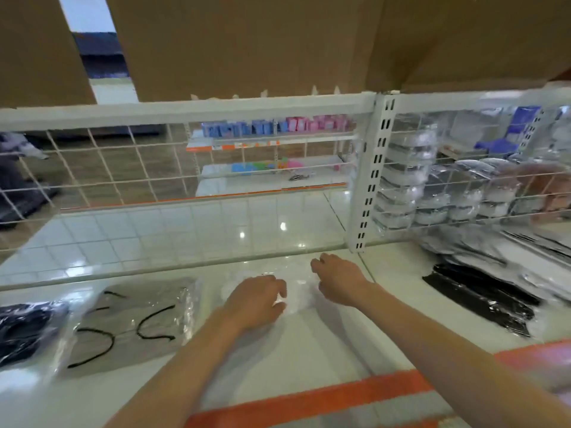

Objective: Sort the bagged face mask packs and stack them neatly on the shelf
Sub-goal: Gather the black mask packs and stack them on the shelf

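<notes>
The white shelf (324, 350) carries a dark pack (27, 329), a grey pack (133, 322), a white pack (296, 296) and black packs (482, 298).

You see bright, even overhead light; glare spots dot the floor tiles (262, 230) behind the shelf (340, 344); edges blur and bow.

We are seeing brown cardboard boxes (247, 44) sitting overhead, a white wire grid (123, 171) standing behind, and pink and blue goods (278, 126) lying on a distant rack across the tiled floor (185, 230).
</notes>
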The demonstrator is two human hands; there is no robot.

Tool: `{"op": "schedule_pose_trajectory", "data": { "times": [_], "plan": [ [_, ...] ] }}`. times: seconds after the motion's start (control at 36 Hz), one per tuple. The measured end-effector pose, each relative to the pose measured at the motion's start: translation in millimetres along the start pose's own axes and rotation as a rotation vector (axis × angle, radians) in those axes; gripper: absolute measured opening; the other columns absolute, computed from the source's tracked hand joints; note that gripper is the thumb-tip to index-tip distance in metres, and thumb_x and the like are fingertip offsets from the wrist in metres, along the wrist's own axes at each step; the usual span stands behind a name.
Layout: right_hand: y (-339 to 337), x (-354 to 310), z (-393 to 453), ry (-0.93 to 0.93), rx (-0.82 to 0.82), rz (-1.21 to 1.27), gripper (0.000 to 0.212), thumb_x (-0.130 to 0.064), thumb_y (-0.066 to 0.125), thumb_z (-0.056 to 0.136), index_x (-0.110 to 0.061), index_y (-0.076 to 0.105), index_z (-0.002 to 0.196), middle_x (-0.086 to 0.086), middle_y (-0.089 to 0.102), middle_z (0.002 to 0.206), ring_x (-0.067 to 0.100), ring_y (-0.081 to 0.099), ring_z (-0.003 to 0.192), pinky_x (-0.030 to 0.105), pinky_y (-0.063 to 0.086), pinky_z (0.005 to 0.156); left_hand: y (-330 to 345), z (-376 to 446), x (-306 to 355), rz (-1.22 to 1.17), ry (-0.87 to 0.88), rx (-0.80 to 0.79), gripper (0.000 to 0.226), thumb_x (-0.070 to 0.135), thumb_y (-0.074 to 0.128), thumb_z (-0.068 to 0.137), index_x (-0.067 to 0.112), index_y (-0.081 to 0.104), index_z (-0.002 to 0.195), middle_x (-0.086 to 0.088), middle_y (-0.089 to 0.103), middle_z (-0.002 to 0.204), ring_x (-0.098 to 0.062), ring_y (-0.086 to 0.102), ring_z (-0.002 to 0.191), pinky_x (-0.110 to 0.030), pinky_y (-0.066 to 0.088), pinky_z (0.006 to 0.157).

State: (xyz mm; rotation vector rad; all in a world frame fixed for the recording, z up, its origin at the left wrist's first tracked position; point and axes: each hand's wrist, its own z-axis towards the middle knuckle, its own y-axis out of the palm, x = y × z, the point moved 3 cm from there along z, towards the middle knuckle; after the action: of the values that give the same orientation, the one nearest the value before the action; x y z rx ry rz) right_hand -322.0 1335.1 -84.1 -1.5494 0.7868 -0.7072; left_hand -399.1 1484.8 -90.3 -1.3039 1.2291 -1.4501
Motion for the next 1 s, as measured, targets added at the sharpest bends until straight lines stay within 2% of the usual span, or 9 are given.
{"op": "schedule_pose_trajectory", "data": {
  "times": [0.08, 0.19, 0.31, 0.42, 0.61, 0.72, 0.81, 0.92, 1.0],
  "plan": [
    [7.7, 71.8, -22.5, 0.115, -0.008, 0.017, 0.036, -0.013, 0.045, 0.092, -0.009, 0.041, 0.128, 0.01, 0.043, 0.129, 0.027, 0.044, 0.119, 0.035, 0.041, 0.089, 13.9, 28.7, 46.7, -0.1, 0.032, -0.028, 0.026, 0.036, 0.051, 0.093, 0.023, 0.058, 0.114, 0.004, 0.06, 0.109, -0.011, 0.054, 0.093, -0.02, 0.036, 0.076],
    [24.9, 159.4, -49.6, 0.289, 0.007, 0.016, 0.036, -0.015, 0.043, 0.092, -0.009, 0.04, 0.128, 0.011, 0.041, 0.131, 0.028, 0.04, 0.123, 0.037, 0.041, 0.092, 28.3, 63.4, 96.8, -0.118, 0.06, -0.041, 0.025, 0.035, 0.051, 0.093, 0.022, 0.058, 0.113, 0.004, 0.06, 0.108, -0.007, 0.048, 0.084, -0.021, 0.038, 0.076],
    [48.4, 229.9, -79.9, 0.524, -0.035, 0.088, 0.051, -0.036, 0.044, 0.093, -0.013, 0.033, 0.137, 0.014, 0.031, 0.144, 0.034, 0.029, 0.132, 0.045, 0.029, 0.106, 45.0, 94.7, 147.5, -0.167, 0.049, -0.037, 0.024, 0.035, 0.051, 0.093, 0.022, 0.059, 0.112, 0.004, 0.06, 0.106, -0.007, 0.052, 0.086, -0.023, 0.044, 0.082],
    [69.2, 257.1, -97.3, 0.492, -0.076, 0.144, 0.059, -0.05, 0.042, 0.09, -0.014, 0.036, 0.136, 0.015, 0.03, 0.143, 0.035, 0.028, 0.131, 0.047, 0.03, 0.105, 63.7, 114.7, 193.2, -0.268, 0.023, -0.044, 0.023, 0.031, 0.052, 0.093, 0.02, 0.061, 0.11, 0.003, 0.062, 0.104, -0.007, 0.053, 0.085, -0.022, 0.045, 0.081],
    [63.5, 263.4, -92.0, 0.403, -0.009, 0.114, 0.04, -0.024, 0.047, 0.092, -0.009, 0.042, 0.129, 0.012, 0.049, 0.131, 0.03, 0.042, 0.121, 0.036, 0.042, 0.093, 79.7, 128.6, 230.4, -0.326, 0.005, -0.084, 0.019, 0.031, 0.056, 0.091, 0.02, 0.064, 0.105, 0.006, 0.064, 0.098, -0.007, 0.056, 0.082, -0.02, 0.046, 0.079],
    [61.9, 260.1, -92.5, 0.349, 0.024, 0.034, 0.031, -0.009, 0.039, 0.096, -0.008, 0.05, 0.125, 0.013, 0.055, 0.126, 0.03, 0.05, 0.116, 0.035, 0.044, 0.089, 78.8, 136.1, 234.4, -0.41, -0.028, -0.087, 0.014, 0.028, 0.061, 0.089, 0.02, 0.065, 0.099, 0.007, 0.063, 0.09, 0.003, 0.054, 0.066, -0.01, 0.041, 0.065],
    [60.3, 261.5, -95.0, 0.359, 0.034, 0.055, 0.032, -0.006, 0.04, 0.094, -0.008, 0.049, 0.125, 0.014, 0.055, 0.125, 0.031, 0.05, 0.115, 0.035, 0.043, 0.088, 83.0, 144.7, 239.0, -0.417, -0.051, -0.091, 0.012, 0.028, 0.062, 0.088, 0.021, 0.066, 0.097, 0.007, 0.063, 0.089, 0.005, 0.053, 0.067, -0.006, 0.038, 0.062],
    [51.1, 267.0, -99.1, 0.425, 0.093, 0.265, 0.032, -0.015, 0.039, 0.096, -0.008, 0.043, 0.126, 0.014, 0.056, 0.124, 0.033, 0.051, 0.114, 0.037, 0.042, 0.085, 86.6, 151.6, 252.4, -0.553, -0.152, -0.033, 0.02, 0.04, 0.058, 0.09, 0.022, 0.064, 0.093, 0.006, 0.068, 0.092, -0.002, 0.062, 0.076, -0.012, 0.045, 0.068],
    [40.4, 260.3, -98.9, 0.33, 0.183, 0.882, 0.023, -0.017, 0.042, 0.097, -0.005, 0.056, 0.11, 0.012, 0.062, 0.104, 0.027, 0.059, 0.095, 0.037, 0.047, 0.081, 90.4, 150.2, 266.3, -0.978, -0.279, -0.085, 0.054, 0.063, 0.058, 0.079, 0.017, 0.063, 0.108, -0.002, 0.071, 0.098, -0.015, 0.069, 0.086, -0.024, 0.053, 0.075]
  ]
}}
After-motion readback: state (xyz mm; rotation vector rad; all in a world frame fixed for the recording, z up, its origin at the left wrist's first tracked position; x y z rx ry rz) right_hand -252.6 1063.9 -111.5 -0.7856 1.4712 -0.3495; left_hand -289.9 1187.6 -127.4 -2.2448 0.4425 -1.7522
